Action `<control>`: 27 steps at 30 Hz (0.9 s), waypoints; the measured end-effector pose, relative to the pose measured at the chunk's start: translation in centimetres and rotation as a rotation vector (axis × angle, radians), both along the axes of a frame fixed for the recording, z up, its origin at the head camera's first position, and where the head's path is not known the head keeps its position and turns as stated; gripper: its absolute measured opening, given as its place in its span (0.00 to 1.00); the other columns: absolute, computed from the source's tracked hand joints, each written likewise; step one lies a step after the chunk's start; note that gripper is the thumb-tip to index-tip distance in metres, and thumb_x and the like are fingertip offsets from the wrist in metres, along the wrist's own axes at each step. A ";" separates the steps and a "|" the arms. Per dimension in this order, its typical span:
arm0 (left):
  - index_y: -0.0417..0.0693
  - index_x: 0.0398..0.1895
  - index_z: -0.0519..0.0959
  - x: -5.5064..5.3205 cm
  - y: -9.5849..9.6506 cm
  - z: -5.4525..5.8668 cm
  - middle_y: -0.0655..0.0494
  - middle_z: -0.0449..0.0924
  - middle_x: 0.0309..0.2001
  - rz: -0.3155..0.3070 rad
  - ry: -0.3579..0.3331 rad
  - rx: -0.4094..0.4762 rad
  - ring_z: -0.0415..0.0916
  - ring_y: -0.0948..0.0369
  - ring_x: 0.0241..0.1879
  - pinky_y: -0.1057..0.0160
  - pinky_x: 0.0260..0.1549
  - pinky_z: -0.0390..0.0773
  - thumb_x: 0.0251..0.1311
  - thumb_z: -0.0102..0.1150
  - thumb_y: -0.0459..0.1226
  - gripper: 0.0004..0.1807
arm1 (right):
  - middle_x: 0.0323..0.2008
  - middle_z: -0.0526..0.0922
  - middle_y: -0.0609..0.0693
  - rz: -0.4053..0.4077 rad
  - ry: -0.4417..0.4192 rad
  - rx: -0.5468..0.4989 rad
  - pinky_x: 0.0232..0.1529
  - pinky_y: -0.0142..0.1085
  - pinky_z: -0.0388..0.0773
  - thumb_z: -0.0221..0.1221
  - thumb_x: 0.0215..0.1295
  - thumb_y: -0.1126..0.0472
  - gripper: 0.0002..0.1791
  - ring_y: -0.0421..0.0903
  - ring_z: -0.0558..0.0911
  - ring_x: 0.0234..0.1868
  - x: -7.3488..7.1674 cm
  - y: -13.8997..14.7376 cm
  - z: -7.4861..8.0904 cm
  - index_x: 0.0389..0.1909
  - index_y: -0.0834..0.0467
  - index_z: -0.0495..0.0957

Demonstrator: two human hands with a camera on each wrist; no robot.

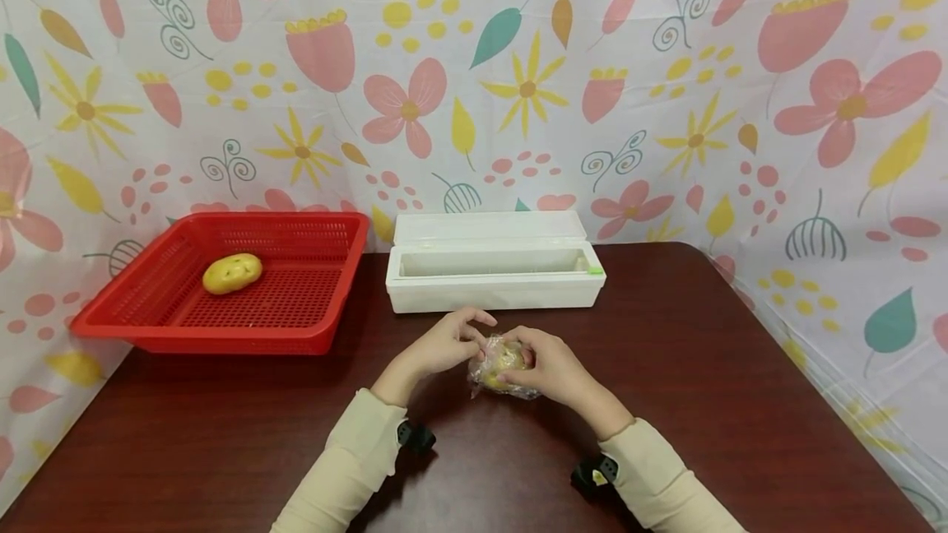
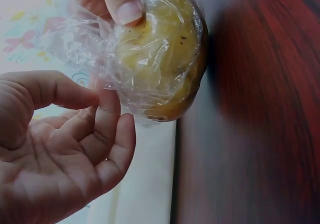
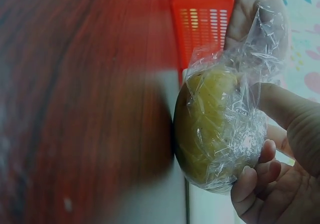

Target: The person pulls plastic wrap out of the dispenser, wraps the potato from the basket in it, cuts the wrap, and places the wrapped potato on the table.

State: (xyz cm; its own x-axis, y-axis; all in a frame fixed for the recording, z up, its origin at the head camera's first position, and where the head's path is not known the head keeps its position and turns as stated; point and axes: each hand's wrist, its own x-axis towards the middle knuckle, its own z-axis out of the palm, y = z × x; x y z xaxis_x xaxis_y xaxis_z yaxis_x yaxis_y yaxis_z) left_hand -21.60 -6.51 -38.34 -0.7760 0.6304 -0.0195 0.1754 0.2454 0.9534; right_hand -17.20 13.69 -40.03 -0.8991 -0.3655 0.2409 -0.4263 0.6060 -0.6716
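A yellow potato sits on the table in front of me, wrapped in clear cling film. My right hand holds it from the right, thumb and fingers pressed against the film on its sides. From the left, my left hand pinches a loose edge of the film between thumb and forefinger. In the left wrist view, that edge stretches from the pinch to the potato. Gathered film stands up beside the potato in the right wrist view.
Behind the hands stands a long white box with its lid raised and a small green piece at its right end. To the left, a red plastic basket holds another potato. A floral curtain hangs behind the dark wooden table.
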 end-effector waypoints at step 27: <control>0.38 0.35 0.69 0.0 0.6 -0.9 0.46 0.80 0.31 0.034 0.155 -0.027 0.73 0.65 0.28 0.69 0.27 0.72 0.51 0.60 0.26 0.11 | 0.19 0.65 0.43 -0.041 -0.001 0.010 0.22 0.28 0.62 0.71 0.48 0.63 0.21 0.36 0.63 0.20 0.0 -0.2 0.0 0.46 0.53 0.79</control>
